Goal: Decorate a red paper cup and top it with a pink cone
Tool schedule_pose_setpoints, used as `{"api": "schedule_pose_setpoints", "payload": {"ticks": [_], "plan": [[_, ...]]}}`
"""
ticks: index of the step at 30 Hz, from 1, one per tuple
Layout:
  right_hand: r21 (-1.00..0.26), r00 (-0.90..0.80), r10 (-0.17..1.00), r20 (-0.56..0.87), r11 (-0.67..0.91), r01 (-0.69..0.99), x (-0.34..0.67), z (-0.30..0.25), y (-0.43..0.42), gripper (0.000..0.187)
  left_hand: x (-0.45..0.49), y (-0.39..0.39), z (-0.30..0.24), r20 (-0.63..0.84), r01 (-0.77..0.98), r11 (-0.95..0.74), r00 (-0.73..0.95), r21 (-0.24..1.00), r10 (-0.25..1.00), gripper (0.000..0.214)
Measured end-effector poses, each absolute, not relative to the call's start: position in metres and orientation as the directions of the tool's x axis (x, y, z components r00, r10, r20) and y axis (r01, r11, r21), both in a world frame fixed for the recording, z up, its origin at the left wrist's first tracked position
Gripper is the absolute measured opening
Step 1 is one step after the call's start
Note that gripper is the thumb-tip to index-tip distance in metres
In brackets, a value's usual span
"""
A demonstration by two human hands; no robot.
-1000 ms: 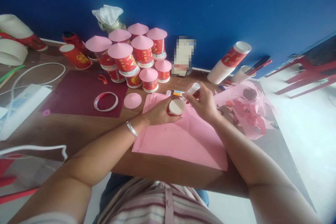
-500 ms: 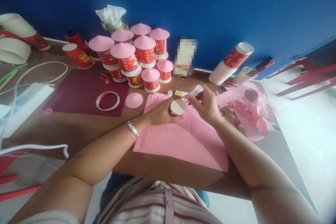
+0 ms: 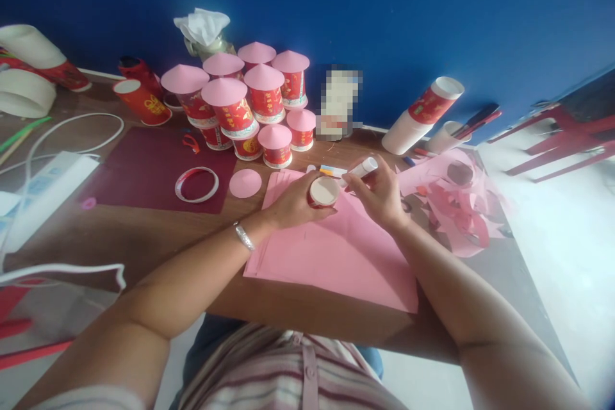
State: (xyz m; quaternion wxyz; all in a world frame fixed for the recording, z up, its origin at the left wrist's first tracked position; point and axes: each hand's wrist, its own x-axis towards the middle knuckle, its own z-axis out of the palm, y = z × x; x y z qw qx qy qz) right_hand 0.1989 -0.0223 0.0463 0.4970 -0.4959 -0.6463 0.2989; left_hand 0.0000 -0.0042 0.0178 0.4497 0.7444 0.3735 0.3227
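Observation:
Over a stack of pink paper [image 3: 331, 262], my left hand [image 3: 300, 202] is wrapped round a small red paper cup [image 3: 324, 192], its pale round end facing up. My right hand [image 3: 382, 195] grips a white glue stick [image 3: 362, 168], whose lower tip is at the cup's right rim. Whether the tip touches the rim I cannot tell. Just behind the hands lies a small white, orange and blue item [image 3: 331, 171], partly hidden. Left of the paper rests a pink paper cone [image 3: 245, 184].
Several red cups with pink cone tops [image 3: 225, 106] stand at the back. A white ring [image 3: 196, 185] lies on a maroon sheet [image 3: 144, 173]. Pink paper scraps [image 3: 461, 211] spread at the right, below stacked cups [image 3: 423, 116]. A white power strip [image 3: 52, 195] is at the left.
The glue stick has shifted slightly right and tilted lower in my right hand, staying by the cup's rim. My left hand holds the cup almost in the same place.

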Motion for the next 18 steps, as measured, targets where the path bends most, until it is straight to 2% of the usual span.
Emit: {"api": "schedule_pose_setpoints", "payload": {"ticks": [4,13,18], "plan": [[-0.884,0.031,0.924,0.381,0.354,0.304,0.1953,0.0399,-0.0262,0.030,0.0006,-0.0007,0.0158,0.190,0.341,-0.348,0.421,0.873,0.887,0.047],[-0.841,-0.005,0.924,0.382,0.350,0.413,0.1959,0.0411,-0.0250,0.023,0.0020,0.0002,0.0166,0.180,0.358,-0.345,0.420,0.867,0.889,0.047],[-0.881,0.024,0.931,0.364,0.336,0.333,0.1978,0.0387,-0.0254,0.025,0.0015,-0.0016,0.0188,0.159,0.363,-0.328,0.424,0.872,0.892,0.044]]}}
